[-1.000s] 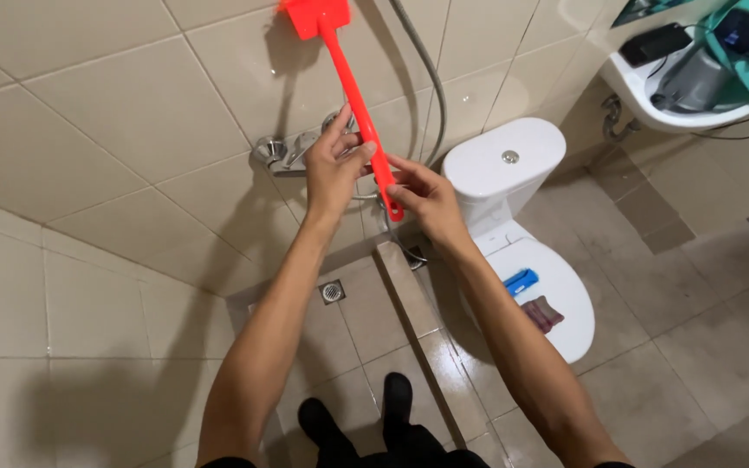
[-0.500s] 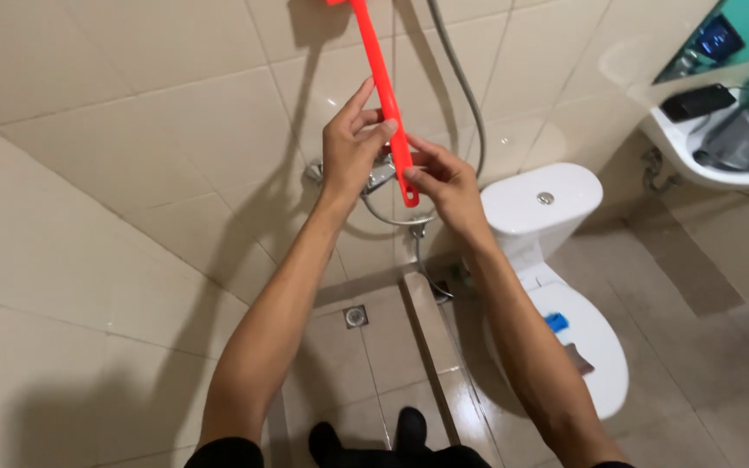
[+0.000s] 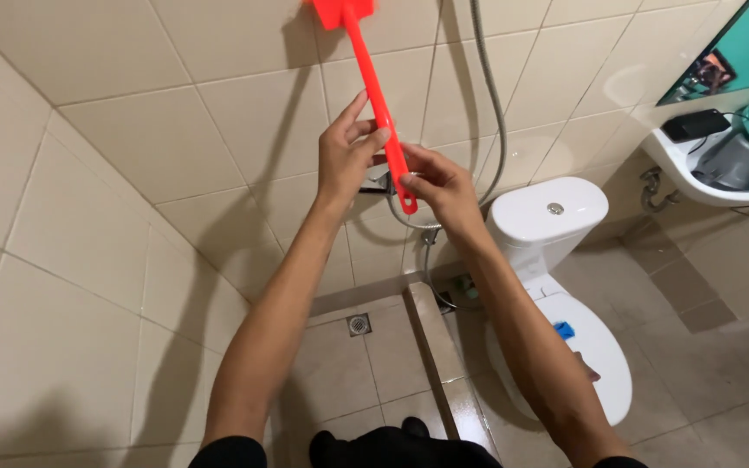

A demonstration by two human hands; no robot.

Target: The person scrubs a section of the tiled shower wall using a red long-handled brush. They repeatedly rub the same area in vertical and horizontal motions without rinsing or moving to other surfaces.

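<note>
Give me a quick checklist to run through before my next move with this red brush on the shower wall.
1. Left hand on the red brush handle: fingers wrapped around its middle. Ok.
2. Right hand at the handle's lower end: pinching it near the tip. Ok.
3. Brush head against the wall tiles: cut off by the top edge. Cannot tell.
4. Shower hose away from the handle: hangs to its right, apart. Ok.
5. Floor drain uncovered: nothing lies on it. Ok.
6. Toilet lid free of things: a small blue thing lies on it. Not ok.
</note>
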